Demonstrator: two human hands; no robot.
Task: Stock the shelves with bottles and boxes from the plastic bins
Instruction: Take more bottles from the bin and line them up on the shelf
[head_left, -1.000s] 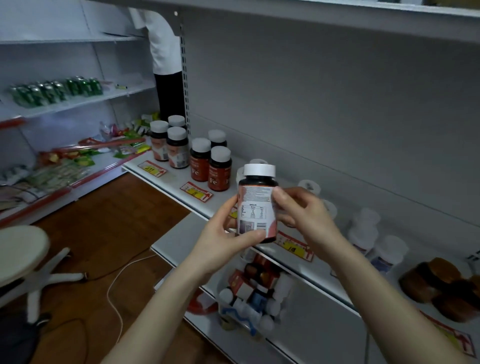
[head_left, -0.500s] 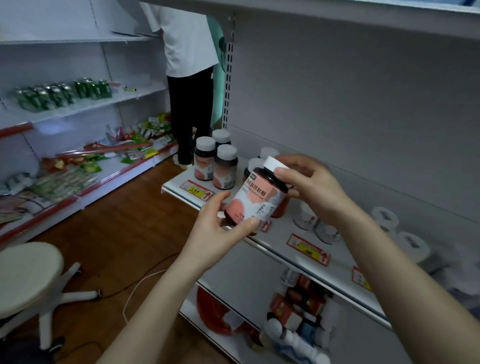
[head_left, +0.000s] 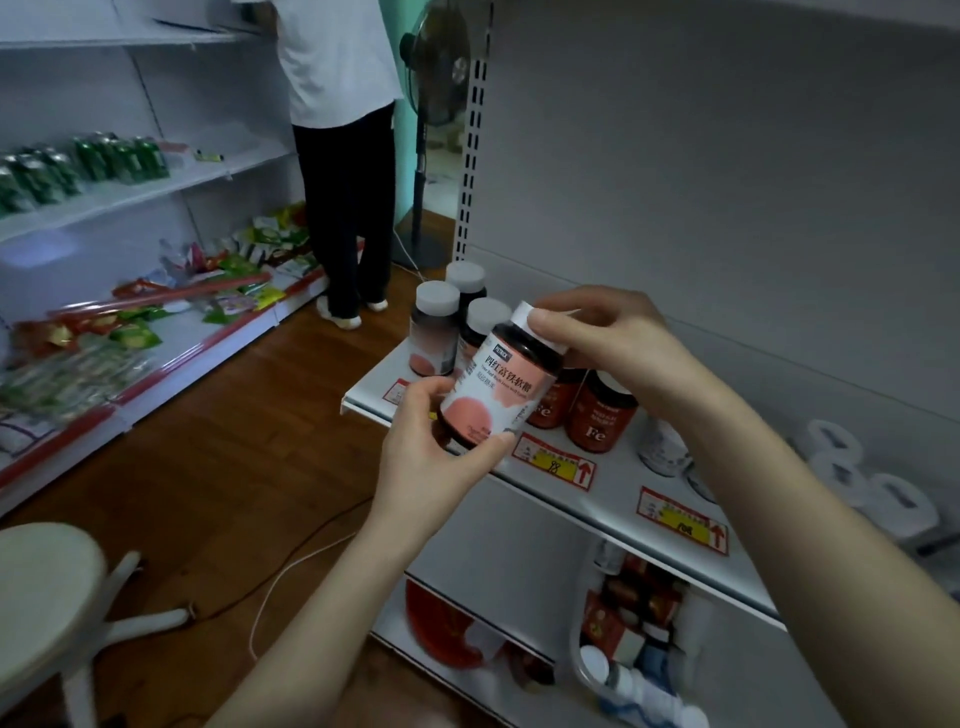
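A dark bottle with a pink-and-white label (head_left: 498, 387) is tilted in front of the white shelf (head_left: 618, 499). My left hand (head_left: 431, 452) grips its base from below. My right hand (head_left: 597, 338) holds its white cap from above. Behind it on the shelf stand three similar pink-labelled bottles (head_left: 434, 332) and two red "Fe" bottles (head_left: 597, 415). A clear plastic bin (head_left: 628, 660) with several bottles and boxes sits on the lower shelf.
White bottles (head_left: 665, 449) and white caps (head_left: 852, 473) lie further right on the shelf. A person in a white top (head_left: 343, 156) stands at the far shelves beside a standing fan (head_left: 434, 62). A round stool (head_left: 47, 603) is at lower left; a cable (head_left: 291, 566) crosses the wooden floor.
The bottle has gone from upright to tilted with its label turned toward me. My view swung left, bringing the shelf's left end, the person and the fan into sight.
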